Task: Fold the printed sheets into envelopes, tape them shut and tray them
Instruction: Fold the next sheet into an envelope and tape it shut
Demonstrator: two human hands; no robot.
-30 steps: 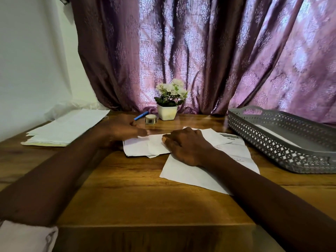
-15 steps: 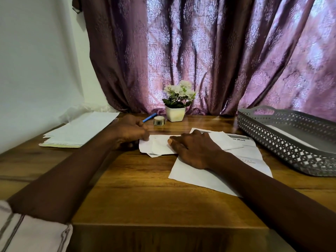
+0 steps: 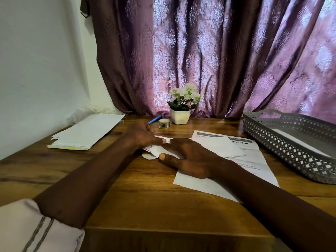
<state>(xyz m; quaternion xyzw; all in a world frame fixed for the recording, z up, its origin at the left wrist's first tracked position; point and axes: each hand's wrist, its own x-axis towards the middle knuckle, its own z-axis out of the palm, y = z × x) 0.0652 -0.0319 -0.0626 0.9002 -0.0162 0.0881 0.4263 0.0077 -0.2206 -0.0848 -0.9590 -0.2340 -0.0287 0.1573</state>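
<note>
A small folded white paper piece (image 3: 156, 152) lies mid-table, partly hidden under both hands. My left hand (image 3: 141, 136) pinches its far left edge with thumb and fingers closed. My right hand (image 3: 189, 157) lies flat, fingers spread, pressing on its right part. Under my right wrist sits an unfolded printed sheet (image 3: 254, 160) with a folded white piece (image 3: 221, 147) on top. A roll of tape (image 3: 164, 123) stands behind my left hand. The grey perforated tray (image 3: 291, 142) at the right holds a white sheet.
A stack of white sheets (image 3: 87, 132) lies at the far left of the wooden table. A blue pen (image 3: 154, 119) and a white pot of flowers (image 3: 180, 116) stand at the back edge, before a purple curtain. A white wall runs along the left.
My left hand has slid right along the folded piece toward my right hand, hiding more of it. My right hand has flattened and its thumb has spread out. The camera has tilted.
</note>
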